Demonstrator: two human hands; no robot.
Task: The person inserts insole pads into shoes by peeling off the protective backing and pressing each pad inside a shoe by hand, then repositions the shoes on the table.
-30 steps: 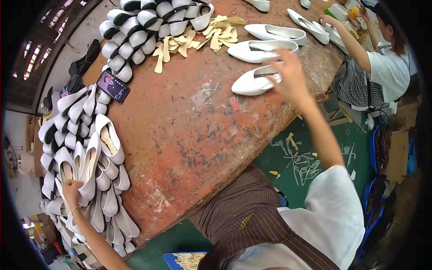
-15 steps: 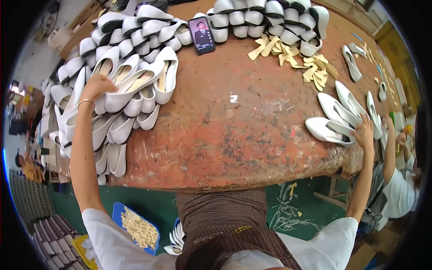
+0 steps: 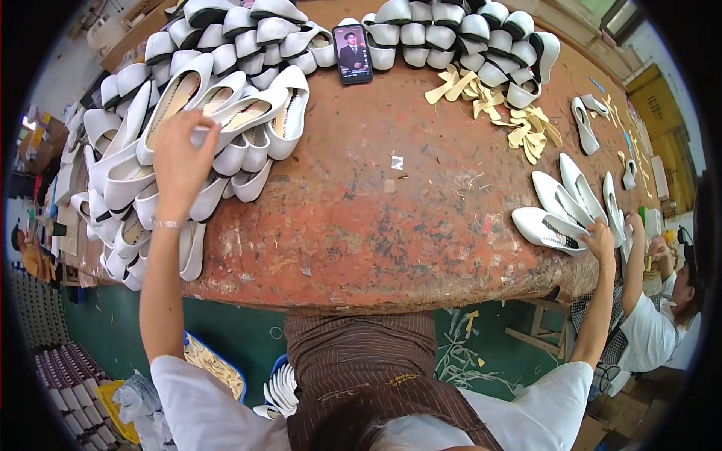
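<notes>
White shoe (image 3: 541, 228) seems light; its heel suits holding. Right fingers (image 3: 599, 228) near it, left fingers (image 3: 197, 120) bent: gripping, I cannot tell.

Both hands (image 3: 183, 154) (image 3: 600, 242) extend forward, the arms (image 3: 162, 316) (image 3: 602, 301) spread wide apart.

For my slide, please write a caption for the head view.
Left hand over piled white shoes, right hand at a separate shoe on a worktable.

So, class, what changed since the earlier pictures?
The left hand shifted rightward over the piled white slip-on shoes; its grip is unclear. The right hand settled at the nearest loose white pointed shoe. The black rectangular phone and cream paddle-shaped pieces stayed.
</notes>
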